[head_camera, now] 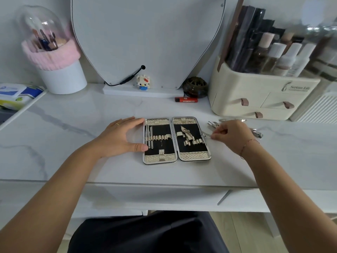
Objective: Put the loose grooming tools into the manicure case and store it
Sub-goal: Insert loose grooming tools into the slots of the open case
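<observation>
The manicure case [165, 157] lies open flat on the white marble table, black inside with gold elastic loops. Two thin tools [150, 136] sit in its left half and one tool [187, 135] in its right half. My left hand [120, 136] rests with spread fingers against the case's left edge. My right hand [232, 133] is just right of the case, fingers pinched on a thin metal tool [207, 134] whose tip points at the case. More loose metal tools [212, 123] and a nail clipper [258, 134] lie around and behind that hand.
A cream drawer organiser [255, 95] with bottles stands back right. A heart-shaped mirror [145, 42], a small toy figure [142, 82], a red lighter [186, 99] and a dark round dish [196, 86] stand behind the case. A pink-rimmed brush holder [60, 70] is back left.
</observation>
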